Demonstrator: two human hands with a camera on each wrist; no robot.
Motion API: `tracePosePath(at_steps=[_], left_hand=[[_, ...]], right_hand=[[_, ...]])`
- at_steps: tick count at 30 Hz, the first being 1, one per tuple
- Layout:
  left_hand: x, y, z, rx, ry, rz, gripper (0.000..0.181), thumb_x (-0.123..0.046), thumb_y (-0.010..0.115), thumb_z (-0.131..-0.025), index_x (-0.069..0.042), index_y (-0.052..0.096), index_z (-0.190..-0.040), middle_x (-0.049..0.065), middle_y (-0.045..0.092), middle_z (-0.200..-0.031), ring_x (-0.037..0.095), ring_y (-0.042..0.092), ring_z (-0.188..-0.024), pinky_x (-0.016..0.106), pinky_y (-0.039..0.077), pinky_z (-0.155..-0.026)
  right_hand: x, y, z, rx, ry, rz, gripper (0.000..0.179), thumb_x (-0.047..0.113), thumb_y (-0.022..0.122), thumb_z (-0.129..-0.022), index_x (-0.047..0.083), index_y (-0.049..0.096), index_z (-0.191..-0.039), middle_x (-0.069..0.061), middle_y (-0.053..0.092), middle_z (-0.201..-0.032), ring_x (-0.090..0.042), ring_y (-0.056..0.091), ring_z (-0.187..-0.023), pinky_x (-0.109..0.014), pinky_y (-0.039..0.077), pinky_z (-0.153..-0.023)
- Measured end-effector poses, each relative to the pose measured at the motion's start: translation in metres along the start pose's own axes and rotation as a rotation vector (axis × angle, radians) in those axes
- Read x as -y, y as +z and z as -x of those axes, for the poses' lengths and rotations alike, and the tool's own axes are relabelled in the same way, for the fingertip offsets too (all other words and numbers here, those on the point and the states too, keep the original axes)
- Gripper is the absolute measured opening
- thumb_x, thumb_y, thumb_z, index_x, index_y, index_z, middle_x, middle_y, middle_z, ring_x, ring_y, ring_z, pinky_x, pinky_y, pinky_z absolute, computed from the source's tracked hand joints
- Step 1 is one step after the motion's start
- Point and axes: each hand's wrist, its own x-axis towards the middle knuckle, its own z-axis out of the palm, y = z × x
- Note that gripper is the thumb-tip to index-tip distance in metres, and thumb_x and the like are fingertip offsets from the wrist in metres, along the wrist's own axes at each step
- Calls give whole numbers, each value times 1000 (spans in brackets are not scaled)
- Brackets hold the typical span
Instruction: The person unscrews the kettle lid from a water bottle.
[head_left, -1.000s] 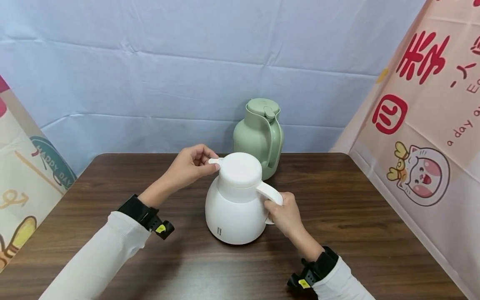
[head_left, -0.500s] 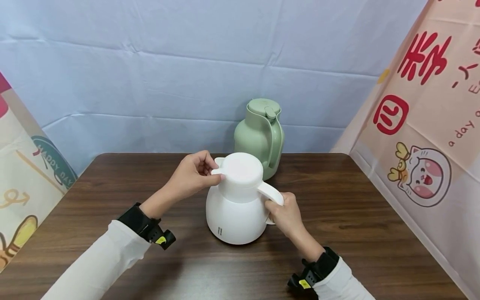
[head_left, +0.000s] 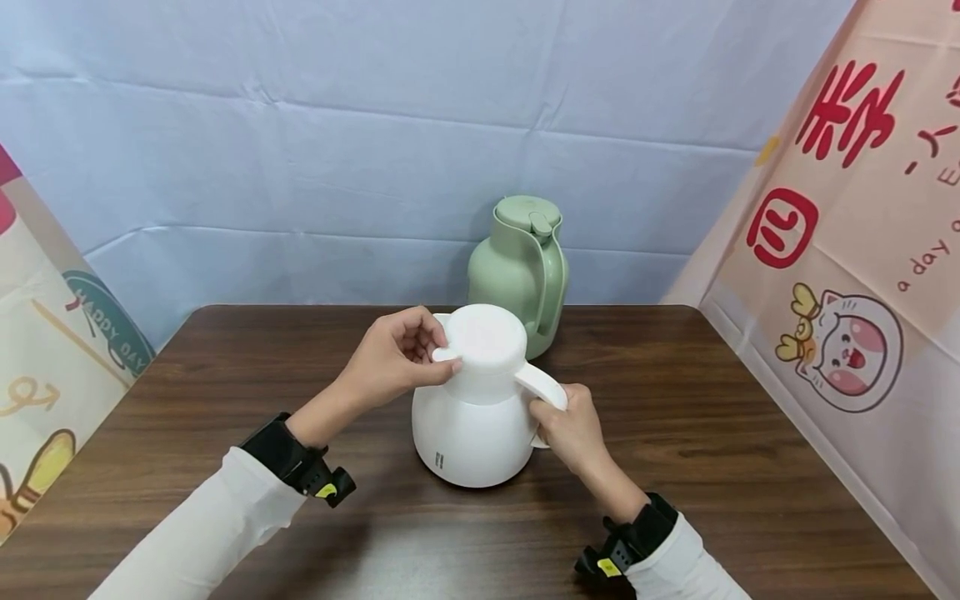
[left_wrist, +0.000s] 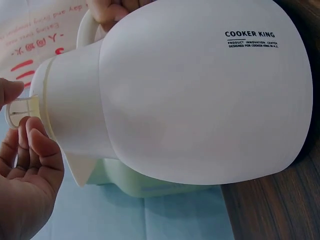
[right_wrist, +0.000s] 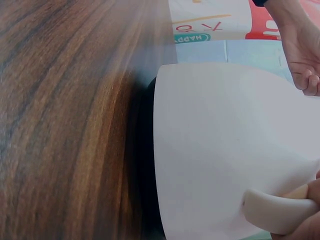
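A white vacuum jug (head_left: 472,442) stands upright on the brown wooden table, a small dark logo low on its front. My left hand (head_left: 397,354) pinches the small tab (left_wrist: 17,112) that sticks out from the jug's round lid (head_left: 487,333), thumb on one side and fingers on the other. Behind that hand, the spout (left_wrist: 80,172) points out past the rim. On the right, my right hand (head_left: 573,429) grips the curved handle (head_left: 542,386), fingers wrapped round it. The lid sits on the jug's neck.
Close behind the white jug stands a green jug (head_left: 502,271) with its handle towards the right. A pale blue cloth (head_left: 300,167) hangs at the back of the table (head_left: 712,417). Printed cloths (head_left: 840,250) hang at both sides.
My left hand has swung the lid's tab round towards me and slightly right, away from the spout, which now shows behind it. The right hand and the jug's body stay in place.
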Motion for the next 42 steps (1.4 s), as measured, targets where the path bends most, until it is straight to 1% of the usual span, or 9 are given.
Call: tracePosePath(at_steps=[6, 9, 12, 21, 26, 30, 34, 39, 42], left_hand=[[-2, 6, 1, 35, 17, 18, 23, -2, 77, -73, -4, 57, -83, 11, 52, -73, 18, 47, -59, 23, 41, -53], [-4, 8, 1, 56, 36, 24, 23, 0, 76, -72, -4, 57, -84, 11, 52, -72, 18, 47, -59, 22, 40, -53], [-5, 11, 1, 65, 53, 21, 23, 1, 76, -72, -3, 57, -84, 11, 52, -71, 18, 47, -58, 22, 40, -52], [-8, 17, 2, 57, 47, 14, 25, -2, 78, -71, -3, 58, -85, 10, 54, -72, 19, 51, -59, 23, 44, -54], [-10, 22, 4, 44, 58, -21, 24, -3, 79, -71, -4, 60, -85, 7, 56, -71, 19, 54, -59, 24, 46, -55], [-13, 27, 5, 28, 68, -56, 23, -4, 79, -71, -5, 60, -84, 4, 58, -70, 18, 56, -59, 26, 48, -56], [-15, 30, 6, 27, 96, -87, 22, -4, 78, -72, -6, 61, -85, 2, 58, -69, 16, 56, -57, 26, 48, -55], [-16, 33, 6, 20, 131, -110, 22, -2, 77, -72, -7, 60, -85, 0, 57, -69, 14, 54, -57, 25, 46, -54], [-17, 33, 7, 15, 132, -126, 22, -3, 77, -72, -7, 61, -85, 0, 57, -69, 14, 54, -57, 25, 46, -54]], right_hand=[[-1, 0, 0, 2, 0, -5, 26, -11, 45, -72, 3, 45, -49, 1, 34, -38, -9, 31, -34, -23, 28, -38], [-2, 0, -1, 4, -1, -8, 23, -12, 46, -72, -1, 47, -51, 2, 34, -37, -8, 31, -34, -22, 28, -38], [-3, 0, -1, 7, -7, -31, 23, -13, 45, -71, -1, 46, -51, 3, 34, -37, -7, 31, -33, -21, 27, -37], [-4, 0, -1, 1, 0, -35, 24, -13, 44, -71, 0, 45, -51, 3, 34, -37, -7, 32, -33, -21, 27, -37], [-23, -1, -9, -9, 15, -46, 25, -13, 46, -71, 1, 46, -51, 1, 35, -38, -10, 33, -33, -23, 29, -37], [-36, 0, -13, -16, 4, -46, 22, -12, 48, -70, -1, 48, -52, -1, 36, -38, -11, 33, -33, -24, 29, -36], [-37, -1, -13, -20, -8, -44, 20, -11, 49, -70, -1, 49, -53, -1, 36, -37, -12, 34, -33, -24, 29, -36], [-37, 0, -13, -25, -12, -38, 24, -10, 48, -69, 4, 44, -49, 1, 35, -37, -11, 33, -33, -24, 28, -36], [-38, 0, -13, -33, -18, -36, 26, -10, 47, -68, 6, 41, -48, 3, 35, -38, -10, 32, -34, -23, 27, -36]])
